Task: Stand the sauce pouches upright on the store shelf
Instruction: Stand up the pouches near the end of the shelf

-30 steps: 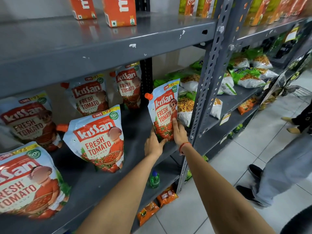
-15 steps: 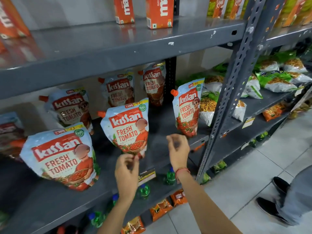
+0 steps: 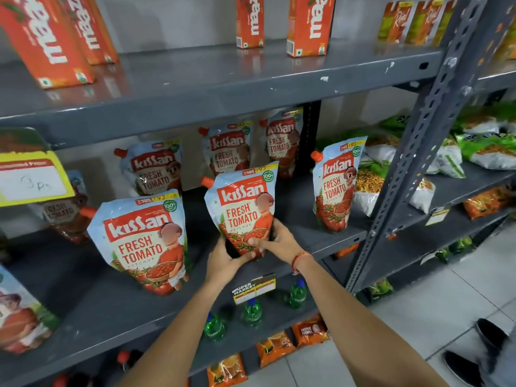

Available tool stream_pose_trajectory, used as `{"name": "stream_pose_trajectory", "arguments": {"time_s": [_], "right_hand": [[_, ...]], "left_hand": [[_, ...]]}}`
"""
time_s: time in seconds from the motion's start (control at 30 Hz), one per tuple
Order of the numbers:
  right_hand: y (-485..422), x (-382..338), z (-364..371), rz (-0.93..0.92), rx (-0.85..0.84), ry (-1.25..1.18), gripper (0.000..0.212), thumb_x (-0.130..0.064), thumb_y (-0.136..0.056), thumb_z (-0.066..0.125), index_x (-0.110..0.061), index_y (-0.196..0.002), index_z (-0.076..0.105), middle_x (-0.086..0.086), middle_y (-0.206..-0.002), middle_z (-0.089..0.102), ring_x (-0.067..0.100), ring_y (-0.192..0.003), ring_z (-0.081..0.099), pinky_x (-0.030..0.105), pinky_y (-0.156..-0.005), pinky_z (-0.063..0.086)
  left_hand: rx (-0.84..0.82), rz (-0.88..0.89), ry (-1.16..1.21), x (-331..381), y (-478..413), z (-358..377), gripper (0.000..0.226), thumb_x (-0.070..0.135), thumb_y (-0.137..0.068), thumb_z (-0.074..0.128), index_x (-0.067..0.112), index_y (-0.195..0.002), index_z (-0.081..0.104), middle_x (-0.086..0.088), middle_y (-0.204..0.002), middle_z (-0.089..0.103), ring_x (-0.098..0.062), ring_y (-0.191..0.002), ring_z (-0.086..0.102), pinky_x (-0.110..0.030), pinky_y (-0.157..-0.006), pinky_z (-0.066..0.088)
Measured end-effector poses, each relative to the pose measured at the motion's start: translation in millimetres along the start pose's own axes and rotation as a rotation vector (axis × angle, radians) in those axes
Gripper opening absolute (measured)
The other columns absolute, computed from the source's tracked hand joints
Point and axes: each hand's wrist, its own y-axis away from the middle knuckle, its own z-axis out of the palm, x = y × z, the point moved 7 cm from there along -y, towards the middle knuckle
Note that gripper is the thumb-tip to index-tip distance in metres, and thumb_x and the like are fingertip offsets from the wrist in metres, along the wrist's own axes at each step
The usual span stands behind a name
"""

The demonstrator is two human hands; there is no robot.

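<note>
Several light-blue and red ketchup pouches with orange spouts stand on the grey middle shelf (image 3: 279, 275). My left hand (image 3: 223, 259) and my right hand (image 3: 276, 241) both grip the base of the middle front pouch (image 3: 243, 208), which stands upright near the shelf's front edge. A front-left pouch (image 3: 142, 241) leans slightly. Another front pouch (image 3: 336, 185) stands upright at the right end by the post. More pouches (image 3: 152, 169) stand in the back row against the wall.
A perforated grey post (image 3: 402, 174) bounds the bay on the right, with snack bags (image 3: 485, 152) beyond it. Orange juice cartons (image 3: 307, 23) stand on the shelf above. Green bottles (image 3: 251, 311) sit on the shelf below. A person's black shoes (image 3: 474, 356) are on the tiled floor.
Both hands left the right-end pouch, drew back empty, then moved left and took hold of the middle front pouch. The camera view shifted left.
</note>
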Motion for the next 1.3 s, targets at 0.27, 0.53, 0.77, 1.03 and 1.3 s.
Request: {"name": "stream_pose_trajectory", "arguments": {"time_s": [0.27, 0.53, 0.77, 1.03, 1.3], "right_hand": [[11.4, 10.3, -31.1, 0.013, -0.032, 0.015, 0.083, -0.050, -0.052, 0.083, -0.025, -0.124, 0.049, -0.001, -0.125, 0.063, 0.016, -0.120, 0.055, 0.046, -0.105, 0.044], [17.7, 11.3, -37.6, 0.015, -0.006, 0.024, 0.079, -0.045, -0.060, 0.082, -0.021, -0.127, 0.048, 0.002, -0.127, 0.062, 0.018, -0.122, 0.054, 0.047, -0.107, 0.042], [18.8, 12.9, -39.4, 0.025, -0.006, 0.009, 0.087, -0.054, -0.055, 0.079, -0.022, -0.129, 0.045, 0.002, -0.131, 0.059, 0.020, -0.125, 0.052, 0.049, -0.107, 0.041], [40.1, 23.6, -43.7, 0.016, 0.225, -0.013, 0.079, -0.034, -0.068, 0.081, -0.014, -0.134, 0.043, 0.006, -0.135, 0.053, 0.020, -0.125, 0.050, 0.037, -0.109, 0.039], [98.4, -9.7, 4.5, -0.245, 0.693, 0.201, 0.015, -0.023, -0.081, 0.071, -0.009, -0.084, 0.065, 0.004, -0.086, 0.057, 0.025, -0.084, 0.062, 0.015, -0.067, 0.045]], "left_hand": [[0.046, 0.041, -0.031, 10.7, 19.2, 24.7, 0.070, 0.036, -0.066, 0.080, 0.014, -0.125, 0.050, -0.004, -0.123, 0.064, -0.022, -0.113, 0.060, -0.032, -0.089, 0.049], [0.069, 0.030, -0.020, 14.0, 17.9, 31.7, 0.069, 0.034, -0.066, 0.081, 0.014, -0.124, 0.050, -0.004, -0.122, 0.064, -0.023, -0.113, 0.060, -0.036, -0.093, 0.049], [0.058, 0.033, -0.035, 12.6, 13.3, 36.1, 0.074, 0.039, -0.064, 0.080, 0.017, -0.127, 0.048, -0.004, -0.123, 0.064, -0.024, -0.114, 0.060, -0.038, -0.094, 0.049], [-0.047, 0.038, -0.021, 10.5, 18.2, 38.1, 0.083, 0.035, -0.069, 0.078, 0.017, -0.137, 0.036, -0.006, -0.136, 0.054, -0.025, -0.126, 0.049, -0.043, -0.103, 0.044], [0.248, 0.119, 0.266, -16.0, 74.5, -54.1, 0.030, 0.018, -0.083, 0.067, 0.022, -0.111, 0.057, 0.001, -0.106, 0.066, -0.008, -0.097, 0.062, -0.011, -0.083, 0.048]]}}
